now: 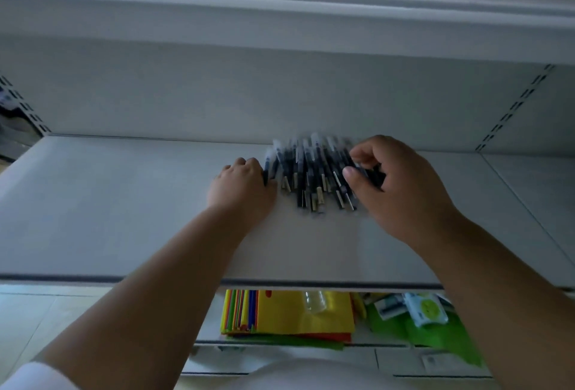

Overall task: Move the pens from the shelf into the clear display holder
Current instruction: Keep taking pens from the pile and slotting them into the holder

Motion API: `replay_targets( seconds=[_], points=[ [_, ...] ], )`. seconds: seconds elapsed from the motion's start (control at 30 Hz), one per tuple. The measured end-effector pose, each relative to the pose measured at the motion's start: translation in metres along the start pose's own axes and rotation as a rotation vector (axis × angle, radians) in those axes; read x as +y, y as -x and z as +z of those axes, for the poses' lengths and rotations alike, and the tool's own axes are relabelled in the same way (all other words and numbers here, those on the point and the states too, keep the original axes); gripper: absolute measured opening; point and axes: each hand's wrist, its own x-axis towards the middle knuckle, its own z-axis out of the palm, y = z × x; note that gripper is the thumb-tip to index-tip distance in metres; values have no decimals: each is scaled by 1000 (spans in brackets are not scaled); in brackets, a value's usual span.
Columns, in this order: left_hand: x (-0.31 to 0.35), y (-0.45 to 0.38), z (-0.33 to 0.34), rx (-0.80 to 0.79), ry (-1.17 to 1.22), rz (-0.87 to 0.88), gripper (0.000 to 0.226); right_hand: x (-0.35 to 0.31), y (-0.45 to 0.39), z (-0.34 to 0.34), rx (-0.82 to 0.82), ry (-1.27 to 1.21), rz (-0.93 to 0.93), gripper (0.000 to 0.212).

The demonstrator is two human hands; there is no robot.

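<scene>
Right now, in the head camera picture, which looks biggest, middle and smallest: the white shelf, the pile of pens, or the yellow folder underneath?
1. White shelf, by far the largest.
2. Yellow folder and pile of pens look alike; the folder is partly hidden, so I won't rank them.

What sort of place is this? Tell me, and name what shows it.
Probably a stationery shop or stockroom. A white metal shelf with slotted uprights holds a loose pile of pens, and the shelf below carries colourful paper packs and packaged goods.
</scene>
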Motion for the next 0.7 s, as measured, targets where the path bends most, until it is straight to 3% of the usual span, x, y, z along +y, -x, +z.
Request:
replay_targets(
  seconds=[0.23, 0.37, 0.53, 0.7],
  points=[
    [7, 1, 0, 57, -95, -30, 30, 1, 0, 1, 13, -23, 50, 20],
    [6, 4, 0, 20, -156, -38, 35, -2, 1, 3, 13, -31, 57, 20],
    [6, 7, -10, -73, -255, -18, 19, -4, -3, 6, 9, -32, 56, 20],
    [-2, 10, -15, -88, -129, -26, 23, -6, -7, 9, 7, -55, 64, 18]
  ],
)
